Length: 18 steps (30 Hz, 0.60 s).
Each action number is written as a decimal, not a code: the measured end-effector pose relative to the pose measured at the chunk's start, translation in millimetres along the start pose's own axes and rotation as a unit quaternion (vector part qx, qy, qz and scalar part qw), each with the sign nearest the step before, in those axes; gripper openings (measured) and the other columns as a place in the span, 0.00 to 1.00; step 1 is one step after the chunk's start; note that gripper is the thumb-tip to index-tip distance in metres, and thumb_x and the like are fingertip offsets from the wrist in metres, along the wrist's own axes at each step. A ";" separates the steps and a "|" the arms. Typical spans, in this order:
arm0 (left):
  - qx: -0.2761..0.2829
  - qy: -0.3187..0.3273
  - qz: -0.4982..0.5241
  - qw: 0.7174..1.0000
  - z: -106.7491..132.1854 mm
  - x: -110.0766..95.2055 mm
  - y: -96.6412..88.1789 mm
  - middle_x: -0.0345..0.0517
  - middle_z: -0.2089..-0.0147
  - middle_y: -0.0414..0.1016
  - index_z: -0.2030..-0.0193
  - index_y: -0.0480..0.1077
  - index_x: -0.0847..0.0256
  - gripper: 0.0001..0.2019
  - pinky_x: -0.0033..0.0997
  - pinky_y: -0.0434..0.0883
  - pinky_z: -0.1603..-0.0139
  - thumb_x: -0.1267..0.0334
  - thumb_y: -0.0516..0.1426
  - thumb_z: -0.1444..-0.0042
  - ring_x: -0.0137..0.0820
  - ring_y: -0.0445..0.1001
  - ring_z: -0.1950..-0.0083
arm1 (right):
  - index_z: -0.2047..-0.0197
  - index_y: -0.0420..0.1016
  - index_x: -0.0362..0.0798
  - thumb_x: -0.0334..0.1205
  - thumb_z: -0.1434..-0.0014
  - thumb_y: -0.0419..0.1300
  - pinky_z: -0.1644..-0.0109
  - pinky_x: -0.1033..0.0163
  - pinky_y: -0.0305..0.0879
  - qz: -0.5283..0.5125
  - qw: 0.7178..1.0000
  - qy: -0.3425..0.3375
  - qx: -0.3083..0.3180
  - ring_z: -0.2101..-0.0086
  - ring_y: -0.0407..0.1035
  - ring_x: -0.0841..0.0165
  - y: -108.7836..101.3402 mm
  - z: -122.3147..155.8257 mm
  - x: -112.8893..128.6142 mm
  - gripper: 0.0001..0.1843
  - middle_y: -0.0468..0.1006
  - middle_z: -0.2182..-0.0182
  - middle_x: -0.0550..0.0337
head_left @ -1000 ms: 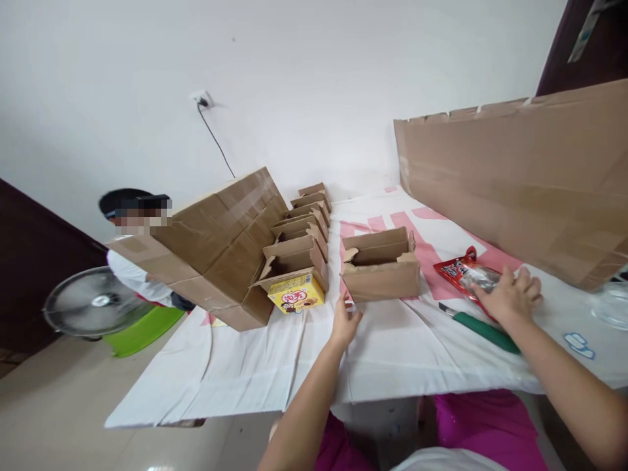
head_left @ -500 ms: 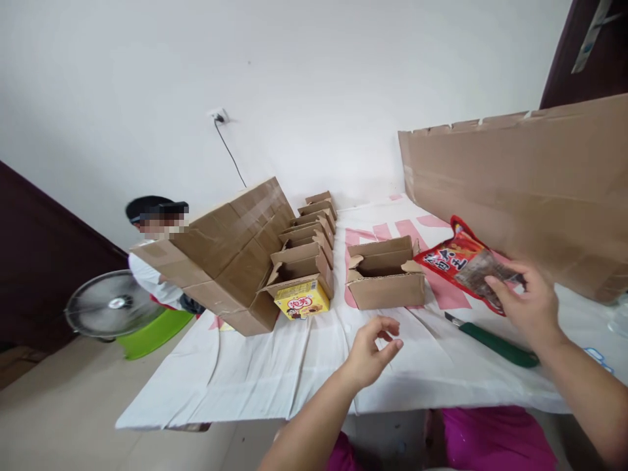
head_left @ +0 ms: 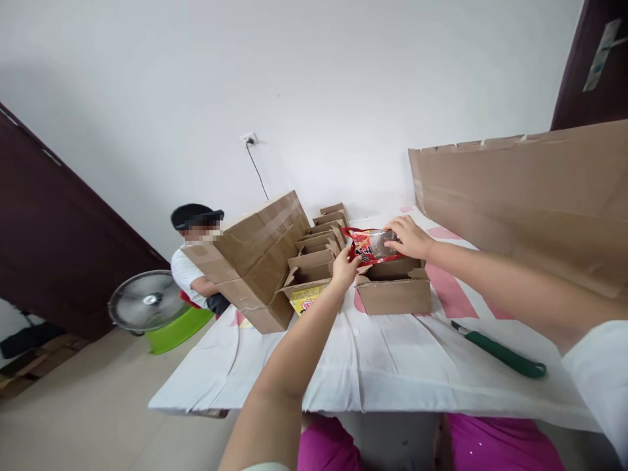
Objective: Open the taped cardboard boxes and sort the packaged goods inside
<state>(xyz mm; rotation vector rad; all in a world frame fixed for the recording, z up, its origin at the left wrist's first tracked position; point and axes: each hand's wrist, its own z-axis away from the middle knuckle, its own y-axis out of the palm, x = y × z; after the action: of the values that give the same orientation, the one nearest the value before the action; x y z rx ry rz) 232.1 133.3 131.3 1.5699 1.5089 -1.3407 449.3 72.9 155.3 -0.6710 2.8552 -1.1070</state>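
A red snack packet with a clear window hangs above an open cardboard box on the table. My left hand grips the packet's left end, and my right hand is closed on its right end. Left of that box, several more open cardboard boxes stand in a row running back to the wall. A small yellow carton sits at the front of that row, partly covered by my left forearm. To the right lies a green utility knife, its blade showing.
A tall cardboard carton stands along the left of the row, and a big cardboard sheet at the right. A white cloth covers the table. Beyond the left edge are a seated person and a fan.
My right hand has carried the packet left to above the open box. My left hand has reached forward and taken hold of its other end. The view has shifted slightly.
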 end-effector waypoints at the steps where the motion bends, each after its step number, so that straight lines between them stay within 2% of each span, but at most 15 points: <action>1: -0.013 0.007 -0.001 1.000 2.2 -0.4 -1.6 0.49 0.59 0.77 0.51 0.72 0.62 0.19 0.36 0.76 0.62 0.61 0.65 0.50 0.35 0.76 0.62 | 0.49 0.71 0.44 0.45 0.44 0.62 0.45 0.44 0.63 -0.001 1.000 0.003 -0.002 0.49 0.62 0.51 2.3 -1.4 -0.8 0.22 0.72 0.52 0.45; 3: -0.036 0.041 -0.001 0.998 13.5 -2.0 -6.0 0.50 0.53 0.76 0.49 0.71 0.60 0.19 0.36 0.74 0.54 0.61 0.64 0.49 0.36 0.75 0.55 | 0.46 0.69 0.43 0.48 0.46 0.64 0.43 0.42 0.61 -0.004 1.000 0.005 -0.013 0.46 0.60 0.49 1.1 3.1 3.0 0.28 0.69 0.47 0.43; 5: -0.035 0.101 0.003 0.994 31.4 -3.1 -12.6 0.50 0.50 0.75 0.48 0.71 0.59 0.20 0.36 0.72 0.49 0.59 0.63 0.48 0.36 0.74 0.51 | 0.46 0.68 0.45 0.50 0.47 0.65 0.42 0.41 0.59 -0.012 0.999 -0.002 -0.046 0.45 0.60 0.49 -8.3 16.6 13.2 0.28 0.68 0.46 0.44; 7: 0.003 0.159 0.019 0.987 50.6 -2.1 -21.8 0.51 0.50 0.75 0.46 0.70 0.58 0.22 0.35 0.73 0.52 0.51 0.61 0.45 0.35 0.74 0.54 | 0.49 0.69 0.47 0.50 0.44 0.63 0.43 0.41 0.59 -0.024 0.995 -0.016 -0.093 0.47 0.62 0.51 -23.4 38.5 28.9 0.23 0.71 0.49 0.46; 9: 0.051 0.185 0.053 0.980 65.1 2.0 -31.9 0.51 0.51 0.75 0.46 0.69 0.58 0.25 0.33 0.73 0.58 0.42 0.53 0.41 0.34 0.75 0.59 | 0.51 0.70 0.49 0.48 0.42 0.61 0.45 0.43 0.61 -0.036 0.991 -0.034 -0.122 0.51 0.65 0.54 -38.1 67.6 48.0 0.18 0.73 0.54 0.50; 11: 0.063 0.182 0.075 0.978 71.7 8.4 -39.5 0.51 0.56 0.76 0.49 0.70 0.60 0.29 0.32 0.72 0.63 0.38 0.46 0.38 0.32 0.74 0.63 | 0.52 0.70 0.51 0.46 0.42 0.62 0.47 0.45 0.63 -0.062 0.990 -0.065 -0.107 0.54 0.66 0.56 -45.4 101.5 67.3 0.16 0.75 0.57 0.52; 13: 0.045 0.163 0.047 0.984 71.0 15.3 -41.1 0.49 0.62 0.77 0.56 0.72 0.60 0.26 0.32 0.71 0.62 0.39 0.46 0.37 0.33 0.74 0.63 | 0.51 0.70 0.51 0.45 0.42 0.62 0.48 0.47 0.65 -0.098 0.989 -0.100 -0.056 0.54 0.66 0.58 -40.8 135.3 82.6 0.16 0.75 0.58 0.53; 15: 0.047 0.154 -0.029 0.987 67.3 20.3 -35.6 0.49 0.62 0.77 0.59 0.72 0.60 0.20 0.34 0.71 0.58 0.45 0.51 0.38 0.34 0.75 0.60 | 0.50 0.70 0.49 0.43 0.41 0.61 0.49 0.50 0.66 -0.119 0.984 -0.129 0.011 0.54 0.66 0.59 -24.6 163.5 90.6 0.16 0.75 0.58 0.52; 17: 0.104 0.179 -0.132 0.969 64.1 22.3 -24.8 0.51 0.53 0.78 0.54 0.72 0.58 0.15 0.38 0.70 0.48 0.51 0.56 0.40 0.38 0.75 0.51 | 0.50 0.71 0.47 0.41 0.40 0.60 0.49 0.50 0.67 -0.121 0.983 -0.128 0.049 0.54 0.65 0.59 -1.4 182.6 90.3 0.16 0.75 0.57 0.51; 18: 0.138 0.197 -0.193 0.951 63.1 22.3 -18.7 0.52 0.47 0.76 0.49 0.70 0.58 0.17 0.42 0.67 0.42 0.54 0.58 0.42 0.40 0.72 0.45 | 0.50 0.71 0.47 0.41 0.40 0.59 0.49 0.49 0.67 -0.118 0.985 -0.112 0.057 0.54 0.65 0.58 11.2 188.7 87.6 0.15 0.75 0.57 0.50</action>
<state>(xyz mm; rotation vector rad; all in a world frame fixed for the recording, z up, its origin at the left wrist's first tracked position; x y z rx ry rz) 194.4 88.2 94.4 1.8678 2.0260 -1.5731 395.1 -75.2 19.2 -1.0712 2.5543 -1.1274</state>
